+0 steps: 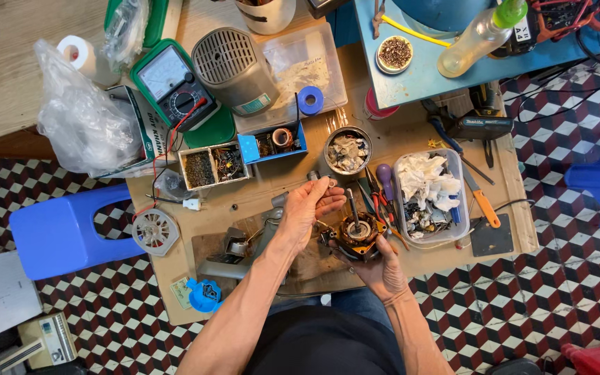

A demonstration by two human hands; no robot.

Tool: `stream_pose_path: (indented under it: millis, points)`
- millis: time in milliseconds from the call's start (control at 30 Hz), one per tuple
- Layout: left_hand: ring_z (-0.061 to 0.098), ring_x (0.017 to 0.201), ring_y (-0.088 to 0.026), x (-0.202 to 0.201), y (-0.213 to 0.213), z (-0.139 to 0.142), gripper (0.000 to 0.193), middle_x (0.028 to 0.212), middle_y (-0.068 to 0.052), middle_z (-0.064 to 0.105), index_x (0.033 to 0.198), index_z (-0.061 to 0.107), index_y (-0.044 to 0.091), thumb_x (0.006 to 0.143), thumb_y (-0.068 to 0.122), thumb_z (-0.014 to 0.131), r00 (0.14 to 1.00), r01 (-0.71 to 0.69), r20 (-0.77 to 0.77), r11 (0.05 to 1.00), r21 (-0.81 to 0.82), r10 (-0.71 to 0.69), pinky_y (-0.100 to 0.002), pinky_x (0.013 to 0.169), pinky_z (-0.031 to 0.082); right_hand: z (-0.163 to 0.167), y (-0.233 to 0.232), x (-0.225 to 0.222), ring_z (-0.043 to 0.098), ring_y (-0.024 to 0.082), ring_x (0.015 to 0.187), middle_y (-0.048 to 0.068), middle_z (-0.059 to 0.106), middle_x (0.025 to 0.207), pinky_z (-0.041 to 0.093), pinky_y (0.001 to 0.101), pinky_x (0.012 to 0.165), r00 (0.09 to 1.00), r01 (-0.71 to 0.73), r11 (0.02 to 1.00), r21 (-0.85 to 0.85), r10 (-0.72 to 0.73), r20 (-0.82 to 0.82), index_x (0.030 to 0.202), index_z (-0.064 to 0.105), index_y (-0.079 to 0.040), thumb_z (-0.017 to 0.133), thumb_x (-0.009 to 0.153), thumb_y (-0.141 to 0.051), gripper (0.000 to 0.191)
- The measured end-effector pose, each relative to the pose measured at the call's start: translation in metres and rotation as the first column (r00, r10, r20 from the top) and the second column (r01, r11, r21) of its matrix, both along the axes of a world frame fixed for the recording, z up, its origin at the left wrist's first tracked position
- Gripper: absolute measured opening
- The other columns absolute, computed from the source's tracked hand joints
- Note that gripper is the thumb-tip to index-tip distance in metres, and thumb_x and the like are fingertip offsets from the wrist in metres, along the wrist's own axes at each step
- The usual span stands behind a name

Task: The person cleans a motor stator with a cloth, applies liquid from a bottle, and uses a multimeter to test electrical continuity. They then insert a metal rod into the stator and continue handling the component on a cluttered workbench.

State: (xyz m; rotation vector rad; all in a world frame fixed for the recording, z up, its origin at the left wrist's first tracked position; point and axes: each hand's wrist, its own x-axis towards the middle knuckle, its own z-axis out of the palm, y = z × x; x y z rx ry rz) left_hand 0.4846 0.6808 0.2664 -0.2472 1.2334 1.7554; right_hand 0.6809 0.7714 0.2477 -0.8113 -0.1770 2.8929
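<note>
I see my right hand (pixel 382 267) cupping the copper-wound motor stator (pixel 357 235) from below near the counter's (pixel 258 187) front edge; my left hand (pixel 312 205) hovers wide open just beside its upright shaft (pixel 352 208).

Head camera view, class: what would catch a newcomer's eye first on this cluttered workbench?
The two hands at the centre: the right hand cradles a round motor core with copper windings and an upright shaft, the left hand open beside it. Next, the green meter at upper left, and the blue stool on the checkered floor.
</note>
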Motion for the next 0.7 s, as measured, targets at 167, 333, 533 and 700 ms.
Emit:
stream_pose_path:
  millis: [167, 333, 533, 700]
  points:
    - [0.074, 0.09, -0.018, -0.005, 0.002, 0.001, 0.035, 0.104, -0.016, 0.073, 0.111, 0.066, -0.003, 0.098, 0.03, 0.068, 0.999, -0.04, 0.012, 0.999, 0.015, 0.04, -0.027, 0.084, 0.063, 0.0, 0.004, 0.001, 0.053, 0.051, 0.128, 0.024, 0.056, 0.142, 0.04, 0.0624, 0.113, 1.0, -0.017, 0.999, 0.049, 0.017, -0.001, 0.148, 0.044, 0.0, 0.071, 0.093, -0.037, 0.071]
    - [0.074, 0.09, -0.017, -0.009, 0.005, -0.001, 0.031, 0.102, -0.014, 0.073, 0.111, 0.066, -0.003, 0.096, 0.024, 0.072, 0.999, -0.04, -0.016, 0.999, -0.015, 0.04, -0.026, 0.084, 0.063, -0.004, 0.007, 0.0, 0.055, 0.049, 0.128, 0.023, 0.056, 0.142, 0.041, 0.0604, 0.114, 0.999, -0.044, 0.999, 0.025, 0.043, 0.013, 0.148, 0.044, -0.001, 0.071, 0.091, -0.039, 0.073]
    - [0.074, 0.081, -0.016, -0.009, 0.004, 0.006, 0.026, 0.096, -0.013, 0.075, 0.111, 0.068, 0.0, 0.092, 0.017, 0.073, 0.983, 0.026, -0.175, 0.988, -0.153, -0.053, -0.026, 0.076, 0.063, -0.004, 0.009, -0.002, 0.055, 0.049, 0.129, 0.022, 0.057, 0.141, 0.041, 0.059, 0.114, 0.998, -0.06, 0.998, 0.029, 0.059, 0.035, 0.148, 0.044, -0.001, 0.072, 0.09, -0.04, 0.075]
    - [0.074, 0.078, -0.017, -0.009, -0.001, 0.012, 0.027, 0.092, -0.014, 0.075, 0.111, 0.07, 0.0, 0.096, 0.022, 0.071, 0.975, 0.035, -0.208, 0.978, -0.205, -0.078, -0.027, 0.073, 0.063, -0.005, 0.009, -0.004, 0.055, 0.047, 0.13, 0.021, 0.057, 0.141, 0.041, 0.0586, 0.115, 0.996, -0.063, 0.998, 0.022, 0.062, 0.057, 0.147, 0.045, -0.001, 0.073, 0.088, -0.04, 0.076]
